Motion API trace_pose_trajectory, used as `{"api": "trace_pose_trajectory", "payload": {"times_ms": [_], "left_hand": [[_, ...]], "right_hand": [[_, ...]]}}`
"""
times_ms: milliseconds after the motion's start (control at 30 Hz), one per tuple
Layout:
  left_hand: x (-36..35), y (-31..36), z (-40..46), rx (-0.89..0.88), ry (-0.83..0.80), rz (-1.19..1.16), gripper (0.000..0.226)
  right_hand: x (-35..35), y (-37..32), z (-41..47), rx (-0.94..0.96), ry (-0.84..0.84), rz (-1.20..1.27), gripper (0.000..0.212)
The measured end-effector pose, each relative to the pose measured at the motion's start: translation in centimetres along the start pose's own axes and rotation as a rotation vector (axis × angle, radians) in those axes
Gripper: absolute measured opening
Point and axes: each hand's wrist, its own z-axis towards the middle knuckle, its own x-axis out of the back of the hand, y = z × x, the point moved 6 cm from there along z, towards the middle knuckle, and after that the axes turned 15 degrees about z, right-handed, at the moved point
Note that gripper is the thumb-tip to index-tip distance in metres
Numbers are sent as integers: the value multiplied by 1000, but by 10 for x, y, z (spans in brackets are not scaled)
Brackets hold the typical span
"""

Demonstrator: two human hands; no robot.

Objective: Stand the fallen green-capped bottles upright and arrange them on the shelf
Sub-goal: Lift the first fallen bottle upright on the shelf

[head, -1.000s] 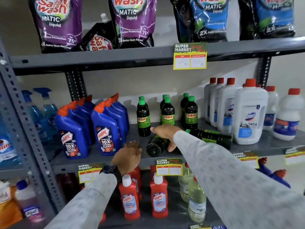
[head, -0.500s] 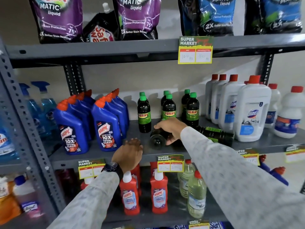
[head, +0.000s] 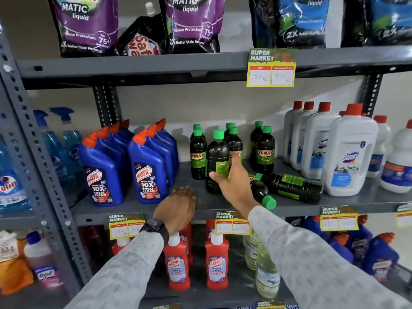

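Note:
My right hand (head: 235, 186) grips a dark green-capped bottle (head: 217, 161) that stands upright on the middle shelf (head: 124, 206), in front of the standing row. Several more green-capped Sunny bottles (head: 265, 152) stand behind it. Two others lie on their sides: one fallen bottle (head: 292, 186) points left beside the white jugs, and a second fallen bottle (head: 263, 195) lies by my right wrist with its cap at the shelf's front edge. Resting flat on the shelf's front edge, my left hand (head: 178, 208) holds nothing and wears a watch.
Blue Harpic bottles (head: 147, 170) stand left of the green-capped ones, white Domex jugs (head: 350, 157) to the right. Detergent pouches (head: 191, 23) fill the shelf above. Red Harpic bottles (head: 216, 264) stand on the shelf below. A grey upright post (head: 33, 152) is at the left.
My right hand has lifted the fallen bottle from lying on its side to standing upright. My left hand has stayed on the shelf edge.

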Motion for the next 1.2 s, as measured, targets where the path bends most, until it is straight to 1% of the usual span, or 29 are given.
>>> {"api": "trace_pose_trajectory", "payload": {"times_ms": [100, 200, 400, 500, 567, 633, 700, 900, 1000, 1033, 1100, 1167, 1200], "left_hand": [[-3, -11, 0, 103, -3, -84, 52], [-3, -9, 1, 93, -11, -93, 53], [-4, -6, 1, 88, -34, -101, 54], [-5, -7, 2, 87, -39, -109, 53], [-6, -7, 2, 88, -46, -105, 53], [-8, -6, 3, 84, -53, -95, 53], [-8, -6, 3, 86, -60, -100, 53], [-6, -7, 3, 96, -34, -98, 54], [-7, -6, 4, 96, -37, -101, 54], [-7, -7, 4, 95, -38, -99, 54], [-9, -7, 4, 85, -34, -86, 52], [-12, -8, 4, 85, -25, -80, 52], [-13, -8, 4, 87, -28, -82, 52]], "right_hand": [[-14, 14, 1, 8, -47, -20, 72], [-14, 18, -2, 10, -34, -39, 69], [-12, 18, -8, 66, -24, -84, 78], [-11, 12, -8, 52, -58, 66, 69], [-14, 16, -4, -67, -124, 236, 71], [-16, 24, -1, -195, -168, 317, 74], [-14, 27, 1, -226, -154, 287, 72], [-12, 20, 0, -84, -29, 104, 72], [-12, 20, -1, -67, -34, 68, 72], [-12, 21, -1, -69, -50, 97, 70], [-12, 25, -3, -114, -105, 238, 62], [-12, 29, -2, -165, -153, 369, 68], [-11, 31, -1, -182, -148, 380, 71]]}}
